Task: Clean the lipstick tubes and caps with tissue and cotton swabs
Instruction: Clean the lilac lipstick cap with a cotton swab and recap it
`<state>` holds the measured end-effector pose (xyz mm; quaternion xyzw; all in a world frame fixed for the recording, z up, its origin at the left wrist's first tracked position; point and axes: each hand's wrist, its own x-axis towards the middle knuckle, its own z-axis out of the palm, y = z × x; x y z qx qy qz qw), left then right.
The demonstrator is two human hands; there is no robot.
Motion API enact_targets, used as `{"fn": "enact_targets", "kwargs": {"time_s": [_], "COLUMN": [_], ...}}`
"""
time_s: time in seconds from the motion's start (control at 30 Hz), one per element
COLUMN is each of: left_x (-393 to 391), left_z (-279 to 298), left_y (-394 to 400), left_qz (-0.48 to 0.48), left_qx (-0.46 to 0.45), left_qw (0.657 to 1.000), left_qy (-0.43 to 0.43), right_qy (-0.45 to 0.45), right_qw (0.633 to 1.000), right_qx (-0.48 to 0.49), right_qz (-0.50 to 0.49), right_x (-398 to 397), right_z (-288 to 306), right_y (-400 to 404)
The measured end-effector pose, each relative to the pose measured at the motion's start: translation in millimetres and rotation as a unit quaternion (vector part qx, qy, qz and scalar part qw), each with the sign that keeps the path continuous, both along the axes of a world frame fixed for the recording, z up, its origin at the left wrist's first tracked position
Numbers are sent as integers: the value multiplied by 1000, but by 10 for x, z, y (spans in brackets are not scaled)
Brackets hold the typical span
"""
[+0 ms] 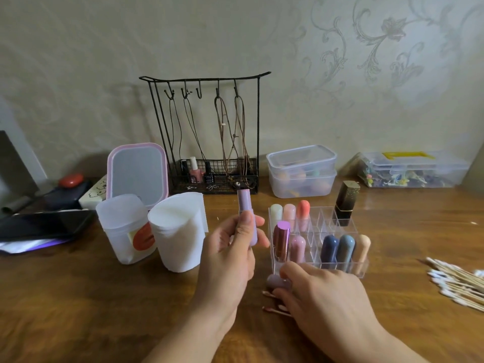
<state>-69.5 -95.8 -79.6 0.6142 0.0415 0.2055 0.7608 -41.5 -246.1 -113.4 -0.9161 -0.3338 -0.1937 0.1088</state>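
A person is sitting at a wooden table (pixel 78 297), seen from their own head, with both bare hands in view.

The left hand (pixel 230 258) is gripping a lilac lipstick tube (pixel 247 218), fingers and thumb curled round its lower half. The tube is standing upright in the hand, its long axis pointing straight up, with no cap on it.

The right hand (pixel 322 292) is lying low on the table, to the right of and nearer than the left hand. Its fingertips are touching a lilac cap (pixel 278 281), which is lying on its side on the table just in front of a clear plastic organiser (pixel 365 265). Whether the fingers are already pinching the cap cannot be told. Two used cotton swabs (pixel 275 309) with pink-stained tips are lying partly under this hand.

The cap is lying below and slightly right of the held tube, so the right hand is clearly the nearer one to lift it, probably for cleaning or refitting.

The organiser is holding other lipsticks upright in its compartments. To the left, a white tissue roll (pixel 179 231) is standing beside a tissue container (pixel 123 226). At the far right edge, a pile of clean cotton swabs (pixel 458 286) is lying well apart from both hands.
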Motion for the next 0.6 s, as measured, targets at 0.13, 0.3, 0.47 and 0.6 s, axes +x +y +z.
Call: {"fn": "enact_targets", "kwargs": {"time_s": [0.13,0.3,0.47,0.6], "left_x": [-32,-83,-120,-179], "left_z": [32,40,14,21], "left_y": [12,-97,-196,-259], "left_qz": [-37,-112,-157,-215], "left_qx": [-59,-169,-156,-144], "left_qw": [997,978,973,964], "left_qy": [40,57,68,64], "right_qy": [6,93,197,301], "right_qw": [998,958,888,842], "right_qx": [61,270,403,425], "right_qz": [-27,15,104,142], "right_x": [-50,-84,-73,-64], "right_z": [63,128,176,185], "right_y": [-33,-131,-130,-133]}}
